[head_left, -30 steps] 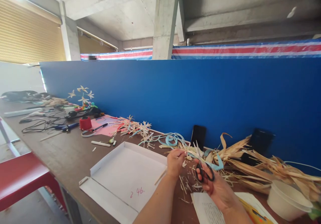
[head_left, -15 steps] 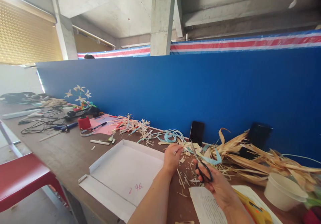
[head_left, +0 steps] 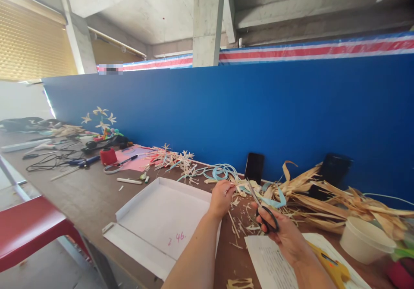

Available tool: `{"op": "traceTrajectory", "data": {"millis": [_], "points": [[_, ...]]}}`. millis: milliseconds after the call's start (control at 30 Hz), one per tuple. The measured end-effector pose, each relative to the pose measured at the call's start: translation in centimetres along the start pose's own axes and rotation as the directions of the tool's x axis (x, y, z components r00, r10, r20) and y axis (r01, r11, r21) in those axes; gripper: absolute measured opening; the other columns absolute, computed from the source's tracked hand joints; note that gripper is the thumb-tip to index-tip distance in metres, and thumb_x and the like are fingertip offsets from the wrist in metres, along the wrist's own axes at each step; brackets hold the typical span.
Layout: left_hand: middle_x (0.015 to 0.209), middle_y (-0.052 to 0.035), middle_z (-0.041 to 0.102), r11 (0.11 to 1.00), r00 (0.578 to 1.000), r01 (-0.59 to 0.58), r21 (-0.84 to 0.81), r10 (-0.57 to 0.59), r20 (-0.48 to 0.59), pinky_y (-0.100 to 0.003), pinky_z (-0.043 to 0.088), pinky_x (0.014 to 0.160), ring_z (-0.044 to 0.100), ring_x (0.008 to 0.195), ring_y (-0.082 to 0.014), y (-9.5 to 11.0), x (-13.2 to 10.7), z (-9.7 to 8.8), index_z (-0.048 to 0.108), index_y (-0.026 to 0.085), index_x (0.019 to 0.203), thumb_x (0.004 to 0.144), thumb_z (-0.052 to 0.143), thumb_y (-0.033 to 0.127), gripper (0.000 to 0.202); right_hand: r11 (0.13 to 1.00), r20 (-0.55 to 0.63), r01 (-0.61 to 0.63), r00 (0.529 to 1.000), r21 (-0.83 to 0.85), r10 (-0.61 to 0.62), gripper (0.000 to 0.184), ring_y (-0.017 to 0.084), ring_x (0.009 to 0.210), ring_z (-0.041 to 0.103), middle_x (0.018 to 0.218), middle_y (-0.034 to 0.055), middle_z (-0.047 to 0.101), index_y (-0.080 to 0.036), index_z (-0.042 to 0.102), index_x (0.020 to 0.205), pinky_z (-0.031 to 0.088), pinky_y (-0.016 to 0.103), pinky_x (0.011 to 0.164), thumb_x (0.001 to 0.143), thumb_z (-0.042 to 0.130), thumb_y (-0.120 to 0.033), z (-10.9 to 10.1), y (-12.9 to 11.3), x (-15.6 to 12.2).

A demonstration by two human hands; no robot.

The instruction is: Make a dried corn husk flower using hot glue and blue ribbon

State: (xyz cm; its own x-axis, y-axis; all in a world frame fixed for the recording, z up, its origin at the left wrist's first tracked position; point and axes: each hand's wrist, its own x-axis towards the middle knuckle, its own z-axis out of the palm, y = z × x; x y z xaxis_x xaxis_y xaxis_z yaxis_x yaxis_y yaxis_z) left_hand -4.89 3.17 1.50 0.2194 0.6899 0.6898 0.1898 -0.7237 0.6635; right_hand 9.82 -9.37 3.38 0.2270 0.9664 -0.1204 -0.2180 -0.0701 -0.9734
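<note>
My left hand (head_left: 222, 198) is closed in a pinch beside the right edge of the white box lid. Whatever sits between its fingertips is too small to make out, with pale husk pieces just beyond. My right hand (head_left: 280, 230) grips scissors (head_left: 268, 220) by their black handles, fingers through the loops. The blades point up and to the left, a short way right of my left fingertips. Pale trimmings (head_left: 238, 226) are scattered on the table between the hands. A printed sheet (head_left: 270, 259) lies under my right wrist.
The white box lid (head_left: 155, 207) lies left of my arm. Dried husks (head_left: 310, 185), a pale tub (head_left: 367, 239) and a yellow glue gun (head_left: 330, 263) are at right. A phone (head_left: 254, 168) leans on the blue partition (head_left: 207, 112); husk flowers (head_left: 184, 159) lie left of it.
My right hand and the scissors have shifted slightly right, away from my left fingertips. My left hand stays pinched in nearly the same place. The view has tilted a little.
</note>
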Motion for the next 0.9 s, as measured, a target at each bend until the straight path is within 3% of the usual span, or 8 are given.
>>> {"op": "traceTrajectory", "data": {"millis": [900], "points": [[0.083,-0.0032,0.060,0.996,0.998,-0.055,0.077,0.054,0.014,-0.023,0.041,0.079,0.053,0.083,-0.0136,-0.50,0.13,-0.10,0.064,0.017,0.081,0.084,0.049,0.019,0.016,0.996,0.000,-0.031,1.000,-0.082,0.031,0.040,0.005,0.051,0.042,0.066,-0.0005,0.055,-0.015,0.068,0.096,0.034,0.015,0.045,0.066,0.071,-0.042,0.18,-0.32,-0.03]]}}
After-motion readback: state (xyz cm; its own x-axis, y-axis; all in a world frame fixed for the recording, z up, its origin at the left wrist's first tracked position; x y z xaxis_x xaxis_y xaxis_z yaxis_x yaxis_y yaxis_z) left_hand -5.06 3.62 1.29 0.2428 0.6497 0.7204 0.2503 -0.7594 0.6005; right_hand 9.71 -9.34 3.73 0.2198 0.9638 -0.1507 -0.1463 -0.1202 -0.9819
